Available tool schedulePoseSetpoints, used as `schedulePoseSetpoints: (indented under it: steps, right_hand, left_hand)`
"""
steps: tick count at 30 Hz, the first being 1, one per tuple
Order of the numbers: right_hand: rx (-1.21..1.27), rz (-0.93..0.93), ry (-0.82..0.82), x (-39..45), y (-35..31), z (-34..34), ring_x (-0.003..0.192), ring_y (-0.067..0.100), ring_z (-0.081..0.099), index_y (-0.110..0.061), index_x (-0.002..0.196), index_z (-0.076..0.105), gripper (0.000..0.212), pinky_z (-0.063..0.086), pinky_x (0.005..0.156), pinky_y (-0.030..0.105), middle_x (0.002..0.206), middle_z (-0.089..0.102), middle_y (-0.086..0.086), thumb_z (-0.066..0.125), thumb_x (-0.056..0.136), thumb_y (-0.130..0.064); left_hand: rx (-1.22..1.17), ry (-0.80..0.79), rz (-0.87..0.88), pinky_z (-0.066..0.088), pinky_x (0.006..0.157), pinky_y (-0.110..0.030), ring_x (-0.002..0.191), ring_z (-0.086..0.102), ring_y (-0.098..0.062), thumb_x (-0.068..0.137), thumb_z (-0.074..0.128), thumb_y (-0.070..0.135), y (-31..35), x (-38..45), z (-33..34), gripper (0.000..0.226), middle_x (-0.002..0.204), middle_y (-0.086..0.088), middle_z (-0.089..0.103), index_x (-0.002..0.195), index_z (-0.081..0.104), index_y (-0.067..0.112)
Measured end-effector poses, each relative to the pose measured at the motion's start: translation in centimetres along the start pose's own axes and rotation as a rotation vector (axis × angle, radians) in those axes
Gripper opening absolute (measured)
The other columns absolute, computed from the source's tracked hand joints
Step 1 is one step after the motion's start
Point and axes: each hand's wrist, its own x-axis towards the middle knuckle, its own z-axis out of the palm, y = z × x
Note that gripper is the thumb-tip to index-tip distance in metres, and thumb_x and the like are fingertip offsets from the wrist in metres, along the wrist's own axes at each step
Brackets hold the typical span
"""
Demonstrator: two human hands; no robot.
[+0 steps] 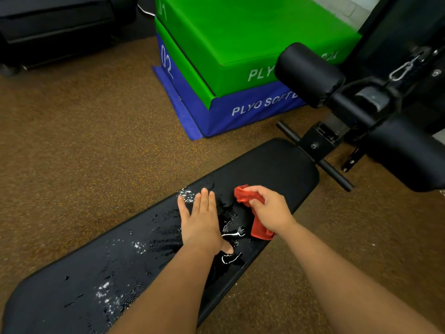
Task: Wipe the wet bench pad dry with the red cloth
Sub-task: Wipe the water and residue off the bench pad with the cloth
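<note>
the right hand [269,210] grips the bunched red cloth [252,213] on the wet bench pad [277,162], left hand [201,218] flat and open beside it; such a small wad could merely smear the droplets around.

Bare forearms, no sleeves visible

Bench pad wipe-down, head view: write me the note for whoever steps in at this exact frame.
Left hand: open, palm flat on the long black padded bench pad, holding nothing.
Right hand: fingers closed on the bunched red cloth, which rests on the pad right of the left hand.
Done: hard to judge; the far end near the black foam roller looks free of droplets.
Left: water beads and streaks between the hands, by the left fingertips and along the near half. Wipe those toward you.
</note>
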Motion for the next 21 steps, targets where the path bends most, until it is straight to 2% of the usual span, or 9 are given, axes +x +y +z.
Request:
schedulePoseSetpoints:
  steps: [4, 8, 10, 12, 14, 15, 17, 18, 21]
  right_hand:
    - [-0.008, -0.006, -0.021, -1.6, -0.7, 1.3, 0.099, -0.001, 0.059, -0.028, 0.111, 0.068, 0.035, 0.034, 0.078, -0.004, 0.106, 0.066, -0.014, 0.057, 0.088, -0.004]
    - [0.012, 0.006, -0.082, -1.7, -1.9, 1.1, 0.092, 0.000, 0.061, -0.029, 0.115, 0.066, 0.035, 0.044, 0.079, 0.007, 0.102, 0.067, -0.013, 0.056, 0.090, -0.006]
    - [0.034, 0.011, -0.021, -1.2, -2.7, 0.9, 0.080, -0.006, 0.060, -0.030, 0.115, 0.065, 0.034, 0.047, 0.075, 0.012, 0.093, 0.067, -0.015, 0.055, 0.091, -0.007]
    - [0.072, -0.002, 0.101, -0.2, -3.5, 1.0, 0.071, -0.016, 0.057, -0.029, 0.116, 0.064, 0.036, 0.045, 0.072, 0.006, 0.089, 0.064, -0.018, 0.054, 0.091, -0.005]
    - [0.084, -0.011, 0.188, 1.0, -4.2, 1.2, 0.077, -0.019, 0.056, -0.024, 0.121, 0.063, 0.038, 0.040, 0.076, -0.001, 0.100, 0.064, -0.013, 0.053, 0.091, -0.004]
    - [0.065, -0.011, 0.206, 1.8, -4.5, 1.4, 0.088, -0.012, 0.058, -0.023, 0.124, 0.060, 0.039, 0.038, 0.082, 0.000, 0.109, 0.064, -0.009, 0.053, 0.091, -0.005]
    - [-0.030, 0.005, 0.192, 3.1, -4.7, 1.9, 0.115, 0.014, 0.056, -0.020, 0.132, 0.054, 0.042, 0.037, 0.099, 0.019, 0.126, 0.059, 0.003, 0.054, 0.091, -0.009]
    - [-0.098, 0.026, 0.173, 3.7, -4.7, 2.3, 0.122, 0.022, 0.051, -0.018, 0.135, 0.051, 0.044, 0.036, 0.103, 0.028, 0.132, 0.055, 0.007, 0.056, 0.091, -0.011]
    - [-0.216, 0.075, 0.160, 4.3, -5.0, 3.6, 0.124, 0.029, 0.047, -0.016, 0.137, 0.049, 0.045, 0.036, 0.105, 0.037, 0.134, 0.051, 0.011, 0.056, 0.093, -0.014]
  left_hand:
    - [0.000, 0.015, 0.000, -0.022, 0.110, -0.060, 0.148, -0.017, -0.018, 0.059, 0.064, 0.076, -0.3, -0.3, -0.1, 0.141, 0.158, -0.005, -0.024, 0.148, -0.023, 0.011]
    - [-0.051, 0.062, -0.039, -0.022, 0.109, -0.059, 0.148, -0.017, -0.020, 0.062, 0.060, 0.078, -0.5, -1.4, 0.2, 0.138, 0.158, -0.007, -0.023, 0.148, -0.022, 0.009]
    - [-0.096, 0.097, -0.073, -0.020, 0.111, -0.058, 0.147, -0.019, -0.021, 0.061, 0.058, 0.080, -0.8, -2.0, 0.6, 0.139, 0.158, -0.007, -0.024, 0.148, -0.023, 0.008]
    - [-0.130, 0.135, -0.109, -0.021, 0.110, -0.057, 0.147, -0.020, -0.022, 0.059, 0.057, 0.082, -1.3, -2.3, 1.0, 0.141, 0.158, -0.008, -0.024, 0.147, -0.024, 0.007]
    - [-0.146, 0.151, -0.141, -0.021, 0.110, -0.057, 0.147, -0.019, -0.024, 0.057, 0.055, 0.084, -1.7, -2.6, 1.3, 0.143, 0.158, -0.009, -0.023, 0.147, -0.023, 0.006]
    - [-0.153, 0.147, -0.152, -0.022, 0.110, -0.057, 0.147, -0.019, -0.024, 0.057, 0.053, 0.086, -1.8, -2.7, 1.4, 0.143, 0.158, -0.010, -0.022, 0.147, -0.023, 0.005]
    - [-0.164, 0.131, -0.167, -0.022, 0.110, -0.057, 0.148, -0.017, -0.025, 0.057, 0.050, 0.088, -2.0, -2.8, 1.7, 0.142, 0.159, -0.011, -0.020, 0.148, -0.020, 0.006]
    - [-0.168, 0.125, -0.171, -0.022, 0.110, -0.057, 0.148, -0.016, -0.025, 0.058, 0.049, 0.088, -2.1, -2.9, 1.8, 0.141, 0.159, -0.011, -0.020, 0.149, -0.020, 0.006]
    - [-0.172, 0.113, -0.173, -0.021, 0.110, -0.057, 0.148, -0.016, -0.023, 0.059, 0.048, 0.088, -2.1, -2.9, 2.0, 0.139, 0.159, -0.009, -0.020, 0.149, -0.019, 0.007]
